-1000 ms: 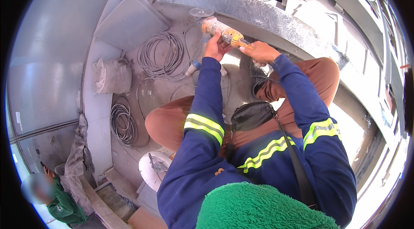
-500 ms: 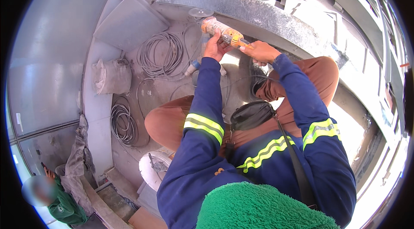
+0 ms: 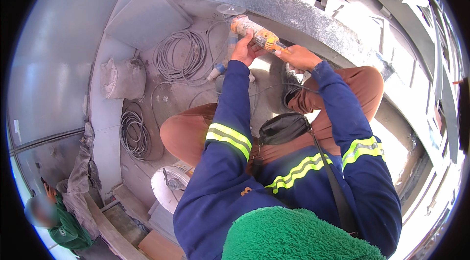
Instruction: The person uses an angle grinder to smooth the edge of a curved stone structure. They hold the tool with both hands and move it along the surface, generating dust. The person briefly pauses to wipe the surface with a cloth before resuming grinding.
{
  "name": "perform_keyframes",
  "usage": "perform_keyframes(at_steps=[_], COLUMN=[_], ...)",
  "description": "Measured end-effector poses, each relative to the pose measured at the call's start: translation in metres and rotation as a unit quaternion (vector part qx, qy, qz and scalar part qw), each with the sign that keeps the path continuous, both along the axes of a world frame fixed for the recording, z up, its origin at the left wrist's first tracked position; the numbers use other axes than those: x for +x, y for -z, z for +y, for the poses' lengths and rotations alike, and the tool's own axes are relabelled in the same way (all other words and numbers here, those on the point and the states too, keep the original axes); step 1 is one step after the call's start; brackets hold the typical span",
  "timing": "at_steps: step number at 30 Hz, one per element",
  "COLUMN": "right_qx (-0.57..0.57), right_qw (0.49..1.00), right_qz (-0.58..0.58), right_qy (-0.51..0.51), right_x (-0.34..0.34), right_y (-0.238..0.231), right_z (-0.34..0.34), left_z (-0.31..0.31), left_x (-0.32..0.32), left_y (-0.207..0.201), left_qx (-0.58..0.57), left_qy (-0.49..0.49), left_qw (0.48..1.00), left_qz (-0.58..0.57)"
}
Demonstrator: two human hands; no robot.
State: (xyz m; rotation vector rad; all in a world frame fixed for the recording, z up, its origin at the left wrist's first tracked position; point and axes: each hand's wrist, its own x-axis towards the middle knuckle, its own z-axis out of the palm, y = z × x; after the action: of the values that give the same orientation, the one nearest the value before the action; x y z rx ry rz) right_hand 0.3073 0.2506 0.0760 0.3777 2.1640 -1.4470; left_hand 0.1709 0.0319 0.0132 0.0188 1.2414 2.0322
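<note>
A dusty orange-and-white power tool [image 3: 259, 35], which looks like an angle grinder, is held out in front of me at a slant. My left hand [image 3: 246, 50] supports its body from below, with the thumb up along its side. My right hand [image 3: 301, 58] wraps round the rear end. Beyond the tool's front end shows a pale, see-through round disc [image 3: 231, 9], close to the face of a long grey stone slab [image 3: 274, 3]. Whether the disc touches the slab I cannot tell.
Coiled grey cable [image 3: 181, 54] and a second coil [image 3: 134, 135] lie on the dusty floor at left. Nearby are a pale sack [image 3: 123, 79], leaning grey panels [image 3: 149, 18] and a white bucket [image 3: 169, 186]. At lower left another person [image 3: 68, 226] sits in green. My black pouch [image 3: 284, 128] hangs over my lap.
The whole view has shifted slightly, so the floor things at left sit a little further left and higher. Both hands keep their hold on the tool.
</note>
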Motion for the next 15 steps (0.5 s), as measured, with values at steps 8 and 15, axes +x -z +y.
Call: perform_keyframes(at_steps=[8, 15], right_qx=[-0.006, -0.005], right_qw=[1.000, 1.000], right_qz=[0.004, -0.001], right_qy=[0.008, 0.008], right_x=[-0.013, 0.009], right_y=[-0.003, -0.001], right_z=[-0.004, -0.004], left_z=[0.005, -0.005], left_x=[-0.005, 0.007], left_y=[-0.007, -0.002], left_qx=[-0.017, 0.004], left_qy=[-0.026, 0.003], left_qw=[1.000, 1.000], left_qz=[-0.002, -0.017])
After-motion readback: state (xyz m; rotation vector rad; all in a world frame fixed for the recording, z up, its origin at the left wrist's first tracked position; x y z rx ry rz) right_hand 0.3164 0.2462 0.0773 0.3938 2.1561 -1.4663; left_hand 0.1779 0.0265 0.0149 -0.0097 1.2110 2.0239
